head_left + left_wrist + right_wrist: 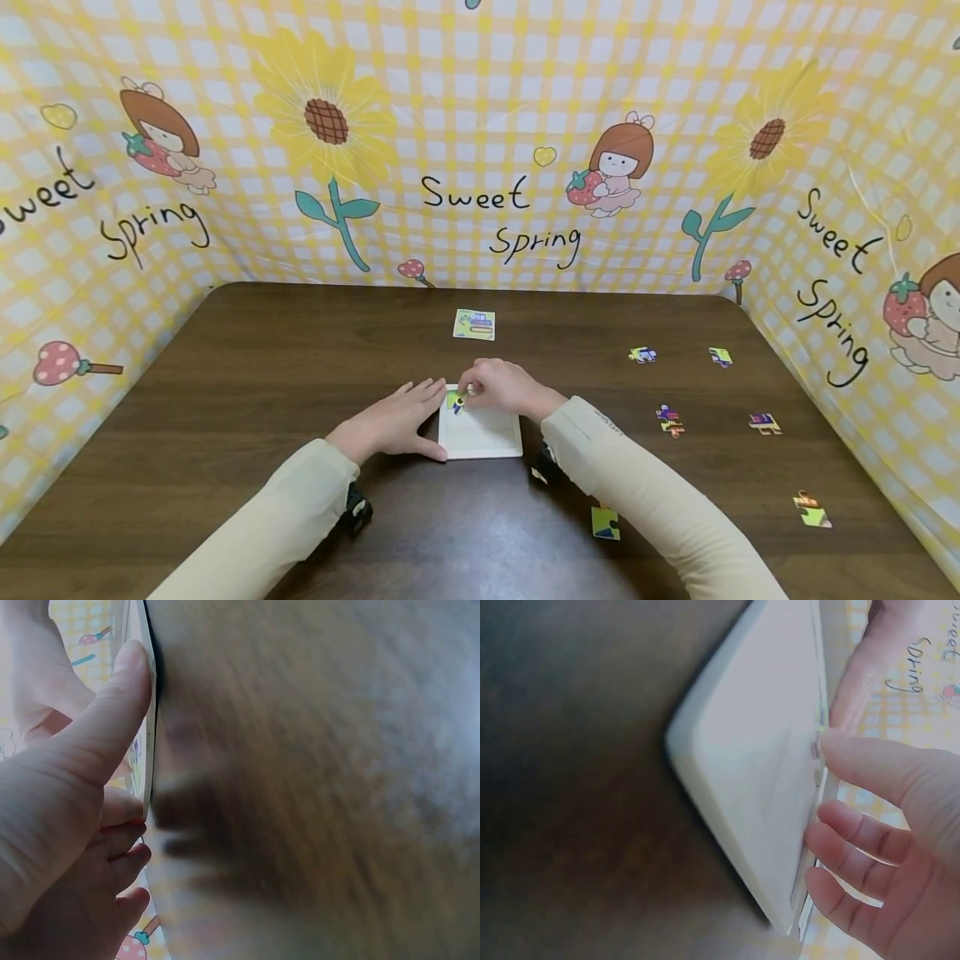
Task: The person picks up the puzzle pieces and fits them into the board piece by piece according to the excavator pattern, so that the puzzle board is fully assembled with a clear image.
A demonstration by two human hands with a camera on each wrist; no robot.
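A square white puzzle tray (480, 437) lies on the table in front of me. In its far left corner sits a yellow-green puzzle piece (453, 400) with dark blue marks. My right hand (506, 387) reaches over the tray, its curled fingers and thumb pinching at this piece and partly covering it. Along the tray's left side rests my left hand (397, 421), fingers extended to the far corner and thumb at the near one. The left wrist view shows the left thumb (127, 682) lying against the tray edge. White tray floor (757, 742) fills the middle of the right wrist view.
Behind the tray lies a square picture card (474, 324). Several loose puzzle pieces are spread on the right, among them a green one (605, 523) by the right sleeve and an orange-green one (812, 510) farther out. A checked cloth (480, 125) hangs around the table.
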